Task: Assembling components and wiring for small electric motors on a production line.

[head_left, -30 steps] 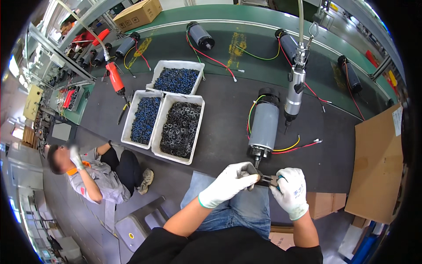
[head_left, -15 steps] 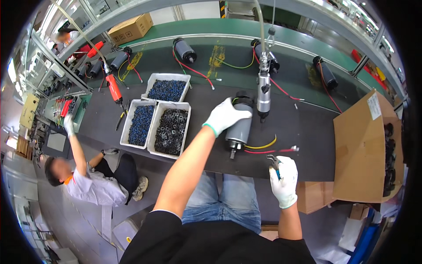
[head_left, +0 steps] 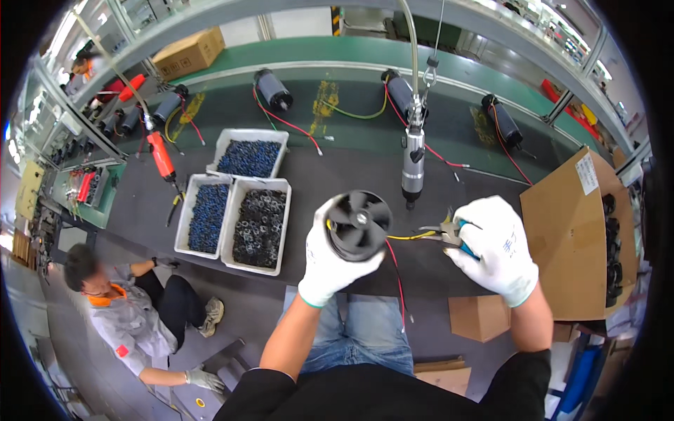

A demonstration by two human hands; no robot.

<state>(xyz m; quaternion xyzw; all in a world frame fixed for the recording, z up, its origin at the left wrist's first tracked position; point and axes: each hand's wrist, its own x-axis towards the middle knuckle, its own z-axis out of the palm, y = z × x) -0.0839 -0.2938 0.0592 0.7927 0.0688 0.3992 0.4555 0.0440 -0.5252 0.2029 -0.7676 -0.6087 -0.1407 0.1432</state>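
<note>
My gloved left hand (head_left: 328,259) is wrapped round a motor (head_left: 359,223), held up above the table with its black fan end showing. A yellow wire (head_left: 411,237) runs from the motor to the right, and a red wire (head_left: 399,281) hangs down from it. In my gloved right hand (head_left: 497,249) is a pair of pliers (head_left: 444,235) with blue handles, its jaws at the end of the yellow wire. Whether the jaws grip the wire I cannot tell.
Left of the motor stand three white bins (head_left: 282,238) of small blue and black parts. A metal air screwdriver (head_left: 414,161) hangs ahead; a red one (head_left: 161,156) hangs at left. More motors (head_left: 272,90) lie on the green conveyor (head_left: 337,133). A cardboard box (head_left: 562,231) stands right; a co-worker (head_left: 133,316) sits left.
My left hand has lifted the motor off the table and turned its fan end up. My right hand has brought the pliers up to the yellow wire. The co-worker's arm has come down.
</note>
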